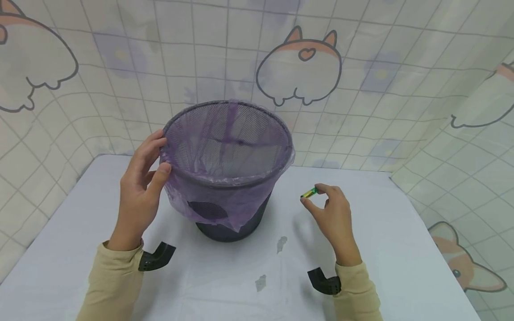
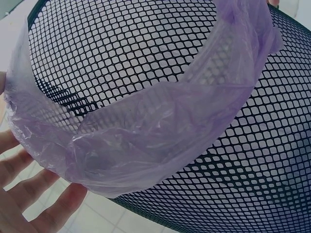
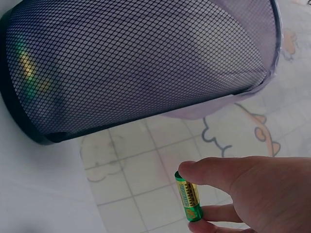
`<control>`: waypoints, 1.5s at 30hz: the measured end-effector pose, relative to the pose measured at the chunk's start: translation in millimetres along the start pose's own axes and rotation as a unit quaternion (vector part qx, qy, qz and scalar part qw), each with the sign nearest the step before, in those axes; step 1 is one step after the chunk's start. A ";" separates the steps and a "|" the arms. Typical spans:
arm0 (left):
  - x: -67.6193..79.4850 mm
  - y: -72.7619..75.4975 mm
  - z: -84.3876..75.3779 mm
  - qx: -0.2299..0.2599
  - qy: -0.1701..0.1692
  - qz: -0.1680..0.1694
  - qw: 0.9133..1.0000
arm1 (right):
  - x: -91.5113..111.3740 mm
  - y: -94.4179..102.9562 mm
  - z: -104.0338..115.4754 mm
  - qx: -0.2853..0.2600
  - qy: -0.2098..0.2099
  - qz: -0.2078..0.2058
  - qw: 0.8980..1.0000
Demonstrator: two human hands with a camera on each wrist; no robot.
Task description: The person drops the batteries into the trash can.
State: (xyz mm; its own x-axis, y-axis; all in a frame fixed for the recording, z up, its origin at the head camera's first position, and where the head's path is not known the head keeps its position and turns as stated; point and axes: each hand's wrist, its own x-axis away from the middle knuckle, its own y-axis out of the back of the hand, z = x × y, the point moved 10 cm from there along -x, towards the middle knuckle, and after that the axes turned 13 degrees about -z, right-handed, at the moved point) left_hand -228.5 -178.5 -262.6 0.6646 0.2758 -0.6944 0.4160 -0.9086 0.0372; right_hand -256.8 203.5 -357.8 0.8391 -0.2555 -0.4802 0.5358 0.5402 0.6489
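Observation:
A black mesh waste bin [image 1: 227,234] stands tilted toward me on the white table, lined with a thin purple plastic bag [image 1: 237,200] folded over its rim. My left hand [image 1: 140,183] rests against the outside of the rim at the left, fingertips and thumb on the bag; in the left wrist view its fingers [image 2: 63,208] are spread and fairly straight. To the right of the bin, my right hand [image 1: 331,214] pinches a small green-and-yellow battery [image 1: 309,192] between thumb and fingertips, above the table. In the right wrist view the battery [image 3: 188,198] has a dark end under the thumb.
Through the mesh near the bin's base, blurred green-and-yellow shapes [image 3: 26,68] show inside. Two grey patches [image 1: 261,283] mark the white table [image 1: 217,285]. A checked curtain [image 1: 361,111] with cartoon dogs hangs behind and at the sides.

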 end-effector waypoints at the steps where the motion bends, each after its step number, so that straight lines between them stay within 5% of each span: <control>1: 0.1 0.3 0.1 -0.001 0.000 0.000 1.000 | -0.1 1.2 1.6 -0.002 0.003 -0.003 1.000; 26: 0.7 1.4 5.2 0.005 0.011 0.000 1.000 | 0.5 28.2 24.9 -0.030 0.035 -0.061 0.997; 45: 0.5 -0.4 3.9 0.006 0.009 -0.001 1.000 | 4.7 52.3 40.8 -0.107 0.053 -0.111 0.987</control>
State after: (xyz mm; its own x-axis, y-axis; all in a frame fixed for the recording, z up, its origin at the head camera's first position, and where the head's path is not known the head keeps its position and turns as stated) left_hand -230.8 -179.2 -265.8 0.6749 0.2840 -0.6811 0.4103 -0.9116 0.0265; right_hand -221.0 197.8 -302.1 0.6824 -0.3085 -0.6627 0.6645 0.6396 0.3865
